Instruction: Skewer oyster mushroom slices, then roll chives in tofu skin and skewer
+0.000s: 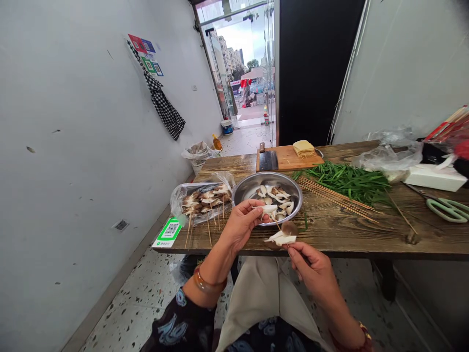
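Note:
My left hand (242, 222) is closed, pinching a white mushroom piece (270, 209) over the near rim of the steel bowl (242, 188). More cut mushrooms (281, 194) with grey-brown caps lie inside the bowl. Just past the table's front edge, my right hand (313, 269) grips the lower end of a thin wooden skewer, mostly hidden by the fingers. Skewered mushroom pieces (283, 238) sit right above those fingers, and the skewer's tip points up toward the left hand. Finished mushroom skewers (205, 201) rest in clear plastic left of the bowl.
Loose bamboo skewers (335, 198) and green leaves (348, 182) lie right of the bowl. Behind it, a cutting board (284, 157) carries a cleaver (268, 160) and stacked yellowish sheets (303, 148). Scissors (449, 209) and a white box (436, 177) are far right; a QR-code card (169, 231) is at left.

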`<state>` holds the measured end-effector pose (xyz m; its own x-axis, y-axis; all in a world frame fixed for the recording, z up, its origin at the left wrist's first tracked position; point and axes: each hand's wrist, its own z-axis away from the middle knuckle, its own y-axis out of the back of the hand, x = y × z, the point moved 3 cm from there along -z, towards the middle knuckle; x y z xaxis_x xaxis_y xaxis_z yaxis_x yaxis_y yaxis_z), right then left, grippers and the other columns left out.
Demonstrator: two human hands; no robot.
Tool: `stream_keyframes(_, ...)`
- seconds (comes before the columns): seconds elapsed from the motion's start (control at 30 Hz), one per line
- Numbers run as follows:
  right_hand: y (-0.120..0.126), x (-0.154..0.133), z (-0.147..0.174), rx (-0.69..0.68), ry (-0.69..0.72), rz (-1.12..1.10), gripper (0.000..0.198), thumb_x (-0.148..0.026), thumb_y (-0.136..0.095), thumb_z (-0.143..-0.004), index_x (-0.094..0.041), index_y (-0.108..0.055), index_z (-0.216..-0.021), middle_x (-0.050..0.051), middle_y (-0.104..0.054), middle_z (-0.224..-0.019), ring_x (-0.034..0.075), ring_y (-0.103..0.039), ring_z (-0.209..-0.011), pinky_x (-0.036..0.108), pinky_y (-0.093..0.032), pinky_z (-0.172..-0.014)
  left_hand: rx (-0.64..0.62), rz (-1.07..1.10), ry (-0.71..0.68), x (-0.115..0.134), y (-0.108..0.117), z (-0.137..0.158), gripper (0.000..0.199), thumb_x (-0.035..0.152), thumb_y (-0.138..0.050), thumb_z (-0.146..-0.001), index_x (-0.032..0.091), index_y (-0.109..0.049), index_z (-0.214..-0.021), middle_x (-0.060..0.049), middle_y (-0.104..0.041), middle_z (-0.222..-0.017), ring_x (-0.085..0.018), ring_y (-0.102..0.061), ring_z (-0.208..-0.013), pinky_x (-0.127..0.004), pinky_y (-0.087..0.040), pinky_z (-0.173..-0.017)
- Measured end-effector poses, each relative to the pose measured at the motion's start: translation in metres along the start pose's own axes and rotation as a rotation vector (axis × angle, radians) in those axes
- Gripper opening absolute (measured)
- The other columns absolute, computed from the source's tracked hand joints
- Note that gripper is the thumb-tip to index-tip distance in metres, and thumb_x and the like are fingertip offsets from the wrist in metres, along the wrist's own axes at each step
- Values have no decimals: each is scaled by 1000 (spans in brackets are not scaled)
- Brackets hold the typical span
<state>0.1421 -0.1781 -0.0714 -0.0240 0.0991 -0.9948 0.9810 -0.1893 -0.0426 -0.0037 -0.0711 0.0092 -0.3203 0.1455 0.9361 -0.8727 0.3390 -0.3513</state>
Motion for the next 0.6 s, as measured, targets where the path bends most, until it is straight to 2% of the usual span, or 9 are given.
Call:
stream_keyframes(0.33,3,3,0,-78,-38,3,34,-45,-57,-86,-15,-71,-94,-4,-48,-56,7,-38,-42,20,-30,-40,-31,-50,-5,-5,-1,3,26,30,-80,-65,13,-66,-79,-1,-66,-68,-11,-62,-59,-25,-50,-64)
stream_keyframes(0.47,2,6,-1,-81,-35,-28,32,-44,-57,-87,-16,-70,-93,-5,-47,-55,6,-37,-43,19,-30,-40,-39,-137,-19,-6,-1,5,24,30,-77,-68,13,-66,-79,-1,-65,-64,-11,-61,-59,-23,-45,-63)
stream_keyframes(0.6,-1,6,-3,-74,-32,-82,29,-43,-58,-86,-16,-70,-91,-5,-46,-55,6,-37,-43,18,-29,-39,-101,-227,-47,-8,0,6,22,32,-74,-71,13,-67,-79,-1,-65,-66,-11,-59,-60,-24,-42,-65)
